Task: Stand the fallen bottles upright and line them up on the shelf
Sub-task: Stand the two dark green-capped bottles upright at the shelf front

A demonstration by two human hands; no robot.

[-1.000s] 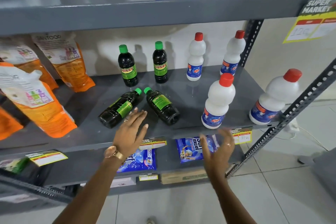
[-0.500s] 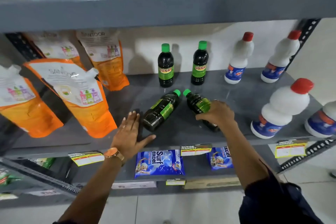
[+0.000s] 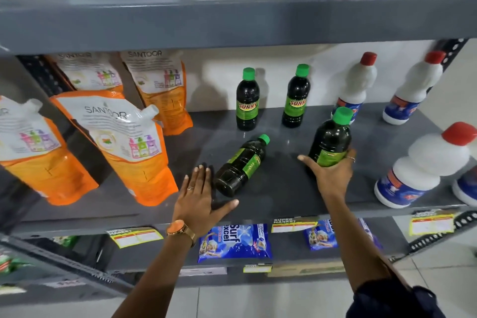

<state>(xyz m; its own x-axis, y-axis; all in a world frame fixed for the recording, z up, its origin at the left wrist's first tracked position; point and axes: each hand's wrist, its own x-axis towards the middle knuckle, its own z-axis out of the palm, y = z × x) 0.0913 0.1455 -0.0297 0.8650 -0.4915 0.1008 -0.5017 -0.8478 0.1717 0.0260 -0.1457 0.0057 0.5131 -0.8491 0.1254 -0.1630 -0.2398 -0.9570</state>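
1. Hands are working at the front of the shelf [image 3: 284, 196]: the left hand [image 3: 198, 201] is lying flat and released, just beside the fallen bottle [image 3: 241, 165], which is still lying on its side
2. The right hand [image 3: 329, 173] is now clenching its grip on the raised bottle [image 3: 331, 139], tilted up off its side since a moment ago, so one is nearly upright
3. Two upright bottles [image 3: 247, 100] are standing at the back, giving the line to match
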